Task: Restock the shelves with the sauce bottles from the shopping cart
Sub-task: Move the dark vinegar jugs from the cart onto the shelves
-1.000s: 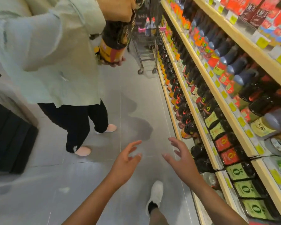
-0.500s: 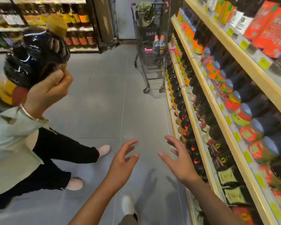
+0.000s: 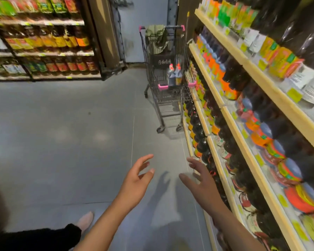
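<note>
Bottles of dark sauce (image 3: 174, 76) stand in the grey wire shopping cart (image 3: 153, 84) beside pale wooden shelves (image 3: 261, 77); left hand (image 3: 134, 183) and right hand (image 3: 200, 186) hover, grip slack and empty; labels blurred unreadable

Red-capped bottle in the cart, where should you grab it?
The red-capped bottle stands upright in the shopping cart, whose wire walls block its sides. So probably grip the neck just under the cap, coming down from above.
</note>
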Demonstrator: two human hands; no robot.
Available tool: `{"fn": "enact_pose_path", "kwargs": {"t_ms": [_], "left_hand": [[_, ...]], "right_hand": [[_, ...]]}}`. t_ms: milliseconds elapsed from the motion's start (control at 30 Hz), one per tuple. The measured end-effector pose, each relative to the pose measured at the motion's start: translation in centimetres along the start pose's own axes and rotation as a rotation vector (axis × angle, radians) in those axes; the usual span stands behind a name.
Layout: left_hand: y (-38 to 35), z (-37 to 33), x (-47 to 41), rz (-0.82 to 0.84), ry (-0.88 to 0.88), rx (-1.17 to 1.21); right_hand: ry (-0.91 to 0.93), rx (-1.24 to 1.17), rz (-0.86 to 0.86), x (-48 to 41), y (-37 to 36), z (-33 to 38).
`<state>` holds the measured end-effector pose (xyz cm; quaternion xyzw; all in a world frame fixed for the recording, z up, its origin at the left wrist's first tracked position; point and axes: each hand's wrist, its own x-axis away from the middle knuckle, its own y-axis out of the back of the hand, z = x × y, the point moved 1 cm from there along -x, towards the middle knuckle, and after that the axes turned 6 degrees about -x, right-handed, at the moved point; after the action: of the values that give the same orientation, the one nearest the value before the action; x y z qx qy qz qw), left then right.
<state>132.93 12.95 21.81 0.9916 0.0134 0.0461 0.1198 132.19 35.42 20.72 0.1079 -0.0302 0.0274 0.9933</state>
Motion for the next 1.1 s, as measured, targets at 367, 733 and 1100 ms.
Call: {"fn": "enact_pose_path", "kwargs": {"t_ms": [367,733,1100], "left_hand": [[-2.8,-2.6,-28.3,-0.060,0.005,0.008],[-2.4,-4.5,-52.7,-0.153,0.037,0.014],[-0.8,-4.0,-78.9,-0.022,0.064,0.015]], "right_hand": [[0.016,-0.045,0.023,-29.4,4.2,-0.5],[-0.032,-0.033,0.056,-56.2,6.1,0.5],[-0.164,0.081,-0.036,-79.9,5.2,-0.4]]}}
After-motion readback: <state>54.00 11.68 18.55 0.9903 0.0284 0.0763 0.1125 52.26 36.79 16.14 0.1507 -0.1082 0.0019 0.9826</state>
